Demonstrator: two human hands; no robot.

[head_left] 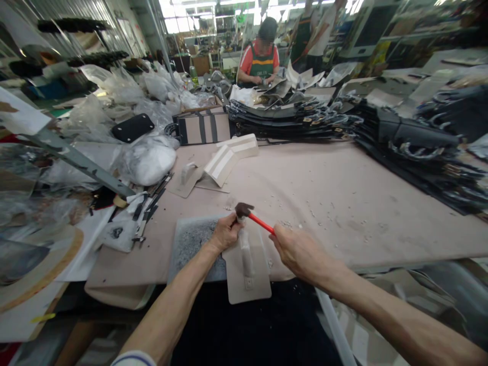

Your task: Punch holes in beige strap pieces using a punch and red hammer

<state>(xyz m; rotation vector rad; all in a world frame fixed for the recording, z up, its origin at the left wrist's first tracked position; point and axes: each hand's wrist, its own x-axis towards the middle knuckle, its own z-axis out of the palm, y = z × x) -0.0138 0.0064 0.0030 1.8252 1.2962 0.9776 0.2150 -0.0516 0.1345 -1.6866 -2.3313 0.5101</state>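
My right hand [292, 249] is wrapped around the red handle of a claw hammer [261, 222]. The dark hammer head is over the far end of a beige panel [255, 254] with rounded corners. Along this panel runs a strap handle [246, 251] in clear plastic wrap, with a small square fixing at its near end. My left hand [227, 231] is closed right beside the hammer head, its fingertips pinched at the strap's far end; what they grip is hidden. Under the left wrist lies a grey, pitted board [194, 244]. The panel's near end overhangs the table edge.
More beige panels [221, 165] lie ahead on the table [305, 193], among small scattered bits. Black bag pieces [290, 122] are stacked at the back and right. Plastic bags [148, 157] and a slanted metal bar [84, 162] are at left. A co-worker [261, 56] sits across.
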